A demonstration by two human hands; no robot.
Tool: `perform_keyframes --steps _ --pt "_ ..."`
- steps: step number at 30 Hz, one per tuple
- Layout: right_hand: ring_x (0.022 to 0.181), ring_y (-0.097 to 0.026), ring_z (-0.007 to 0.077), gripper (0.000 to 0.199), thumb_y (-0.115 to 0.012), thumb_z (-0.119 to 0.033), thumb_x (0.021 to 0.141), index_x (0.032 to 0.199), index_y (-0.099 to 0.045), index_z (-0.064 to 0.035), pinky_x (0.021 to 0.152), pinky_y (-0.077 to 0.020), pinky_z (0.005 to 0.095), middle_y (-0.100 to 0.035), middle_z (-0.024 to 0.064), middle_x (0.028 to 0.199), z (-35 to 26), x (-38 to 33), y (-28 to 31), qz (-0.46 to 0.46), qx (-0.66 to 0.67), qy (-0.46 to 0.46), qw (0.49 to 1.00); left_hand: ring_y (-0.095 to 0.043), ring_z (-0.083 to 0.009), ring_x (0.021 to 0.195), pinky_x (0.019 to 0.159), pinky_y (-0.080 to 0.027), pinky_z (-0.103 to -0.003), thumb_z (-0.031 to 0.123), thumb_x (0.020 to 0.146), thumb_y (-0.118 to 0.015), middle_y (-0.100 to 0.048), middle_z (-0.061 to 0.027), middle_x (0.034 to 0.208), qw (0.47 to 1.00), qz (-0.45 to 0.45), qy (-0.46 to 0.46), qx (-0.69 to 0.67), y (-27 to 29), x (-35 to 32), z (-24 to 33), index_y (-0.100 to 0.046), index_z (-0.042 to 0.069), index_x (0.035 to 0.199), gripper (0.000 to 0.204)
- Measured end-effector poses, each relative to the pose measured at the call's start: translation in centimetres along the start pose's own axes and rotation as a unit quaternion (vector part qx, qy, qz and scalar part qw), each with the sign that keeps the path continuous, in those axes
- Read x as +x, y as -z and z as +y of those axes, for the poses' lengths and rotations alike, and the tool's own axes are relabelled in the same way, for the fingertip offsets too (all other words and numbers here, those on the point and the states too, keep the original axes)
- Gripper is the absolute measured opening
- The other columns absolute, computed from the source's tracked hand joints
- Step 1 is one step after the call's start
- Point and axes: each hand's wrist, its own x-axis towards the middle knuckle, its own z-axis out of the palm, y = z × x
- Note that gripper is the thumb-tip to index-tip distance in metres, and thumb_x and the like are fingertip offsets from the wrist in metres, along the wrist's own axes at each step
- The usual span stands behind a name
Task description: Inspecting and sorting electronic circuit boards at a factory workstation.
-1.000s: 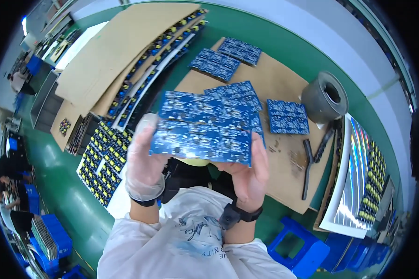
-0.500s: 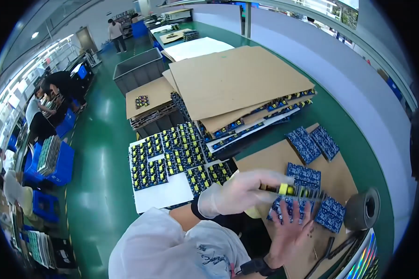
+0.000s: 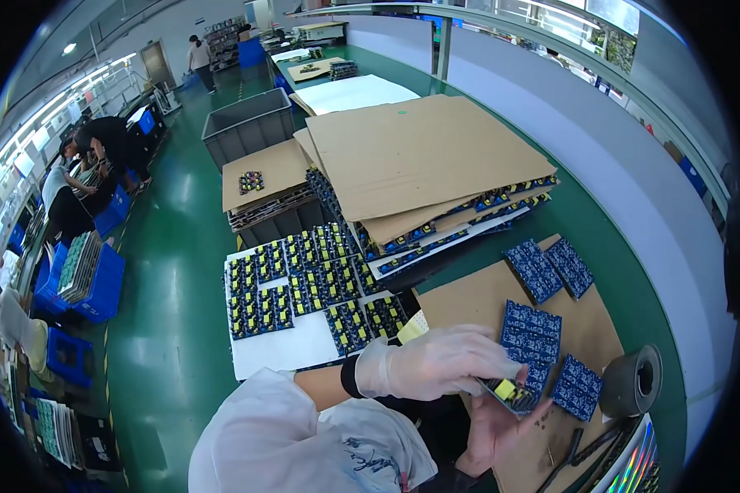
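My left hand [image 3: 440, 361], in a pale translucent glove, grips a small circuit board [image 3: 514, 396] with a yellow component and dark parts on its upper side. From beneath and the near side, my bare right hand [image 3: 493, 435] holds the same board, its thumb along the right edge and its other fingers mostly hidden. Under and past the hands lies a brown cardboard sheet [image 3: 460, 292]. On it rest several blue boards with white markings, among them one blue board [image 3: 531, 333] just beyond my hands and another blue board [image 3: 577, 386] to their right.
A grey roll [image 3: 633, 382] stands at the right, with dark tools [image 3: 563, 460] nearer. Rows of yellow-topped boards [image 3: 325, 271] cover a white sheet at left. Behind rises a stack of boards under cardboard [image 3: 427, 156]. A grey bin [image 3: 247, 127] is beyond; people work across the aisle.
My left hand has tipped the board and brought it lower. My right hand, spread open before, has come up under the board and closed on it. The view has shifted slightly.
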Motion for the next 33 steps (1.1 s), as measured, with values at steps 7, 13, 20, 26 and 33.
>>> perform_keyframes --steps 7,13,20,26,33 --pt "0.126 -0.04 0.0318 0.076 -0.05 -0.056 0.089 0.14 -0.029 -0.004 0.106 -0.0299 0.0492 -0.038 0.0199 0.138 1.2 -0.3 -3.4 0.066 -0.192 0.284 0.937 -0.043 -0.0257 0.126 0.102 -0.039 -0.04 0.012 0.065 -0.082 -0.042 -0.0127 0.139 0.871 0.235 0.205 -0.38 -3.3 -0.7 0.4 -0.028 0.008 0.143 0.095" --pt "0.129 -0.035 0.0412 0.095 -0.042 -0.07 0.083 0.143 -0.018 0.0001 0.108 -0.0263 0.054 -0.029 0.0229 0.143 3.4 -0.2 -3.9 -0.012 -0.553 0.446 0.703 -0.044 -0.0219 0.123 0.102 -0.039 -0.039 0.023 0.073 -0.077 -0.042 -0.0118 0.137 0.786 0.323 0.165 -0.501 -7.7 0.3 0.6 -0.022 0.009 0.144 0.091" --pt "0.134 -0.024 0.0451 0.097 -0.04 -0.068 0.085 0.146 -0.008 0.0003 0.108 -0.0234 0.054 -0.027 0.0284 0.144 2.0 -0.9 -6.2 -0.1 -0.362 0.351 0.858 -0.054 -0.0181 0.112 0.098 -0.043 -0.035 0.021 0.088 -0.061 -0.052 -0.008 0.122 0.749 0.45 0.224 -0.431 -4.4 0.7 -0.8 -0.037 0.005 0.131 0.051" --pt "0.134 -0.026 0.0456 0.084 -0.035 -0.064 0.09 0.148 -0.011 -0.0087 0.108 -0.0174 0.0595 -0.039 0.0286 0.136 1.3 -3.6 -8.7 -0.314 -0.234 0.232 0.891 -0.048 -0.021 0.12 0.103 -0.038 -0.04 0.041 0.087 -0.061 -0.042 -0.0094 0.138 0.764 0.447 0.163 -0.437 -3.4 -0.9 -2.4 -0.031 0.012 0.14 0.067" --pt "0.13 -0.032 0.0427 0.077 -0.036 -0.06 0.091 0.146 -0.017 -0.0096 0.107 -0.0209 0.0591 -0.042 0.0259 0.134 -0.2 -4.5 -7.5 -0.252 -0.205 0.253 0.911 -0.044 -0.023 0.125 0.106 -0.035 -0.041 0.054 0.083 -0.057 -0.039 -0.0108 0.141 0.773 0.444 0.196 -0.409 -4.5 -0.3 -2.3 -0.032 0.013 0.14 0.075"
